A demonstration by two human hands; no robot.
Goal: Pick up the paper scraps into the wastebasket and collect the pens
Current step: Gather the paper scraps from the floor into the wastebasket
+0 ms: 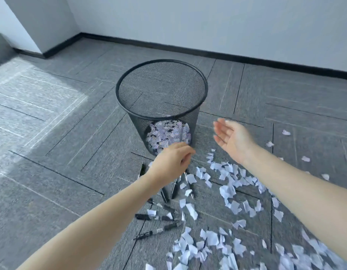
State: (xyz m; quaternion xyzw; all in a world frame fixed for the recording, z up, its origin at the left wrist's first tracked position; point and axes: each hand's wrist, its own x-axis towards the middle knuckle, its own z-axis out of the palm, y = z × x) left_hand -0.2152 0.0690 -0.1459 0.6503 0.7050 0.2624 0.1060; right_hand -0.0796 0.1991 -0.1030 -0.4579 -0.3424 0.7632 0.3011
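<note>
A black mesh wastebasket [200, 78] stands upright on the carpet with white paper scraps [168, 133] lying in its bottom. My left hand [170, 161] hovers just in front of its base, fingers curled around several black pens [174, 189] that fan out below it. To the right of the basket my right hand [234, 138] is held open, palm turned inward, with nothing in it. Many more paper scraps [228, 189] are strewn over the floor under and in front of my right arm. A few loose pens [158, 230] lie on the carpet near my left forearm.
Grey carpet tiles [71, 152] cover the floor. A white wall with a black baseboard [266, 62] runs behind the basket, and a corner pillar [42, 26] stands at the far left. A sunlit patch falls on the left of the carpet.
</note>
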